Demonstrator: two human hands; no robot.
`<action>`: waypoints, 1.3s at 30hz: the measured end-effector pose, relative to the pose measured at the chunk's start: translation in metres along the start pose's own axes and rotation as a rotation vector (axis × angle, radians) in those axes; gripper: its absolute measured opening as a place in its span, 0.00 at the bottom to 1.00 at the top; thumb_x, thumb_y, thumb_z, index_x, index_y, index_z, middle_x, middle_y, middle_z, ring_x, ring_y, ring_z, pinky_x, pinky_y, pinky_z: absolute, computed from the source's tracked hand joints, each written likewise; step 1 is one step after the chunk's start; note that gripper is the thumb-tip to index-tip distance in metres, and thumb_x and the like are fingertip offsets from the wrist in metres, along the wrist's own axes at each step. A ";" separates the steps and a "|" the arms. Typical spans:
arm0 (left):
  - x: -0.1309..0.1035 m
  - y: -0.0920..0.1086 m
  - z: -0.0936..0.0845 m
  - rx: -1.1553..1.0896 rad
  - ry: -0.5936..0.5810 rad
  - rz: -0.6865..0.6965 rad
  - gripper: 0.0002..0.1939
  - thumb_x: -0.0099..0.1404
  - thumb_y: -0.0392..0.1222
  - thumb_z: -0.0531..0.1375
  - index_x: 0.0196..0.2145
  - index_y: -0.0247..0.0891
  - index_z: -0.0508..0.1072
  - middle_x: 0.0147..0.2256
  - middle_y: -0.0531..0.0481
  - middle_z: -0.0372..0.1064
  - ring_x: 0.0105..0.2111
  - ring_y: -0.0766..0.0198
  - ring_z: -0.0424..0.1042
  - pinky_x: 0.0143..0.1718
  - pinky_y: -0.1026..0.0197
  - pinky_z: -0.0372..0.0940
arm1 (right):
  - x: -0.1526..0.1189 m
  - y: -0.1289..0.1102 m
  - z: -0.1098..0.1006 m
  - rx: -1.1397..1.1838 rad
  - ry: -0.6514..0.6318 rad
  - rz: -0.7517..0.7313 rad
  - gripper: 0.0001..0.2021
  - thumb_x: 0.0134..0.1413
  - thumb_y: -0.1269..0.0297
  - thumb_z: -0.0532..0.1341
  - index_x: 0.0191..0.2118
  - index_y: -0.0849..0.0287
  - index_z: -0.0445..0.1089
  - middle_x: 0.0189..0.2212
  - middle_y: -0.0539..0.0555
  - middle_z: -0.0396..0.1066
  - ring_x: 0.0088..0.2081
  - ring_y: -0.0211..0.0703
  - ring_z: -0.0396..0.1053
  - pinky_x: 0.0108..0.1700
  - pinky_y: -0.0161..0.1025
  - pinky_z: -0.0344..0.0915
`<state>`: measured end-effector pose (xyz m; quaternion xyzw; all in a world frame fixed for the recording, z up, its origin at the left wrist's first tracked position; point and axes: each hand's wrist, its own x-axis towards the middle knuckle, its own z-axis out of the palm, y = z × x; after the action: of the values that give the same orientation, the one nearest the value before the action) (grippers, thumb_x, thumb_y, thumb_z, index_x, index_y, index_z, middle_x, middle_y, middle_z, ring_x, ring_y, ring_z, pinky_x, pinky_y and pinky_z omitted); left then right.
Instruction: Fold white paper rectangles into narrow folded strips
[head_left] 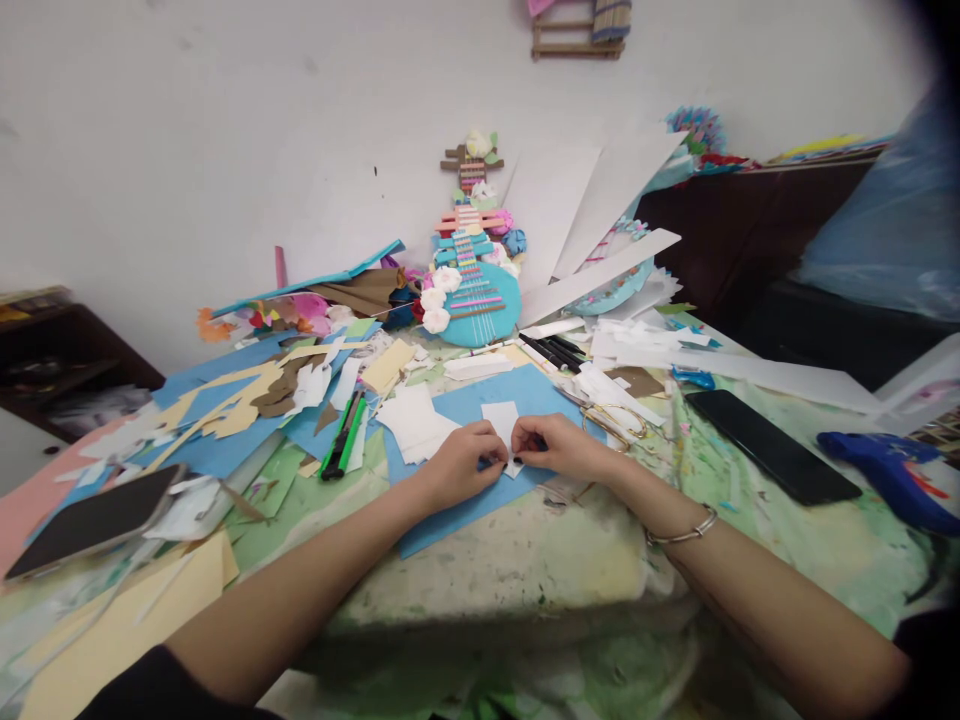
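Observation:
My left hand (469,462) and my right hand (559,446) meet over a sheet of blue paper (465,520). Their fingers are closed in a pinch on a small white piece of paper (512,469), which is partly covered by the fingertips. A white paper rectangle (499,411) shows just behind the fingers. Left of my left hand lies a stack of cut white paper (415,422). Behind the hands stands a blue paper guitar (487,305) with white paper flowers.
A green box cutter (345,437) lies at the left, near paper scraps (247,395) and a phone (97,520). To the right are black pens (553,350), gold-handled scissors (619,420), a black phone (772,445) and a blue glue gun (889,475). White boards (600,210) lean on the wall.

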<state>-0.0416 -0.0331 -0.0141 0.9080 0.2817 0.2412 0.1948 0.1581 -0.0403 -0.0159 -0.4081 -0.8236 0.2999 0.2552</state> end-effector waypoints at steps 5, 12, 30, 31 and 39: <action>-0.007 0.010 -0.004 0.108 -0.035 0.092 0.09 0.59 0.31 0.54 0.30 0.35 0.74 0.33 0.45 0.67 0.37 0.60 0.65 0.40 0.59 0.61 | 0.000 -0.001 0.000 -0.012 0.002 0.000 0.04 0.45 0.75 0.59 0.30 0.61 0.68 0.23 0.47 0.65 0.25 0.33 0.61 0.28 0.30 0.56; -0.021 0.027 -0.005 0.583 -0.207 0.174 0.12 0.64 0.33 0.50 0.40 0.31 0.72 0.36 0.41 0.66 0.38 0.55 0.63 0.40 0.54 0.62 | 0.000 0.000 0.001 -0.020 0.007 0.002 0.04 0.45 0.75 0.59 0.30 0.61 0.68 0.23 0.47 0.66 0.25 0.33 0.62 0.28 0.30 0.56; -0.025 0.044 0.002 0.506 -0.237 0.086 0.11 0.63 0.32 0.50 0.43 0.31 0.65 0.38 0.40 0.66 0.42 0.53 0.64 0.42 0.53 0.62 | 0.000 0.003 0.002 -0.035 0.020 0.030 0.03 0.44 0.74 0.60 0.28 0.61 0.68 0.23 0.46 0.66 0.25 0.33 0.61 0.27 0.30 0.55; -0.025 0.045 0.003 0.487 -0.217 0.050 0.10 0.64 0.35 0.50 0.43 0.32 0.65 0.37 0.41 0.66 0.41 0.53 0.64 0.41 0.53 0.62 | 0.001 0.004 0.002 -0.041 0.028 0.041 0.03 0.44 0.74 0.60 0.28 0.61 0.69 0.23 0.46 0.66 0.25 0.33 0.61 0.28 0.30 0.55; -0.024 0.042 0.003 0.422 -0.192 0.045 0.22 0.66 0.51 0.52 0.51 0.32 0.64 0.41 0.40 0.65 0.42 0.52 0.61 0.45 0.51 0.61 | 0.002 0.006 0.000 -0.073 0.086 0.165 0.04 0.41 0.70 0.65 0.26 0.61 0.70 0.22 0.47 0.66 0.25 0.33 0.61 0.27 0.31 0.54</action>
<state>-0.0399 -0.0804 -0.0041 0.9535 0.2857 0.0937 0.0211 0.1599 -0.0358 -0.0195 -0.4962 -0.7858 0.2720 0.2497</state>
